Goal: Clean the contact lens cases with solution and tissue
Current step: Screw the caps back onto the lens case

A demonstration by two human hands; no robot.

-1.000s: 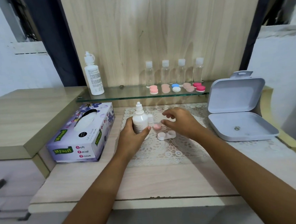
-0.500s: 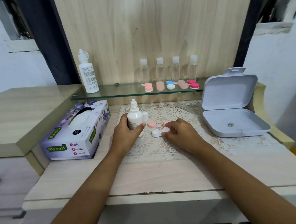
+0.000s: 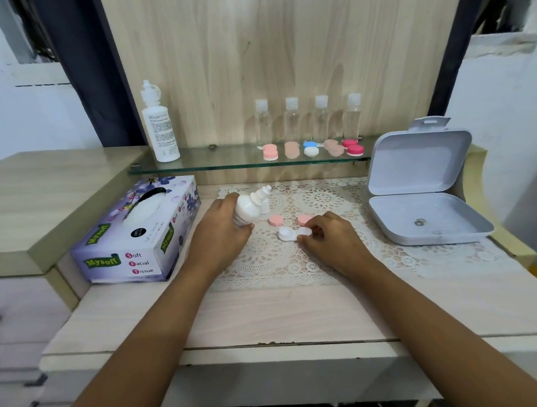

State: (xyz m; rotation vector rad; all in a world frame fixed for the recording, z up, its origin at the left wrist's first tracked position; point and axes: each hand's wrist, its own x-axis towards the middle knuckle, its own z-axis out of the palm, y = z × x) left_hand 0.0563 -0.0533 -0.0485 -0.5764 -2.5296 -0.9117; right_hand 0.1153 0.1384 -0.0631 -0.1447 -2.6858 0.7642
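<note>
The open contact lens case [image 3: 295, 233], white with two round wells, lies flat on the lace mat [image 3: 312, 257] and serves as the reference point. The right hand [image 3: 333, 241] rests on the mat directly to the right of the case, its fingertips pressed together against the rim of the right-hand well; the grip appears to be a light pinch on that edge. The left hand [image 3: 223, 228] is to the left of the case, wrapped around a small white solution bottle [image 3: 248, 208]. The bottle is tilted, nozzle pointing up and to the right, above and left of the case and clear of it. A small white cap [image 3: 264, 207] stands just behind the bottle. Two pink lids [image 3: 275, 220] lie on the mat just behind the case, one behind each well; the right one [image 3: 305, 219] is partly covered by the right hand's fingers.

Well left of the case sits a purple tissue box [image 3: 136, 235], with tissue showing in its slot. Well right of the case sits a grey hinged box [image 3: 425, 186], lid raised. Behind and above the case, a glass shelf [image 3: 226, 161] carries a tall white bottle [image 3: 160, 131], four clear bottles [image 3: 292, 122] and a row of closed lens cases [image 3: 311, 149] in pink, peach, blue-and-white and red.
</note>
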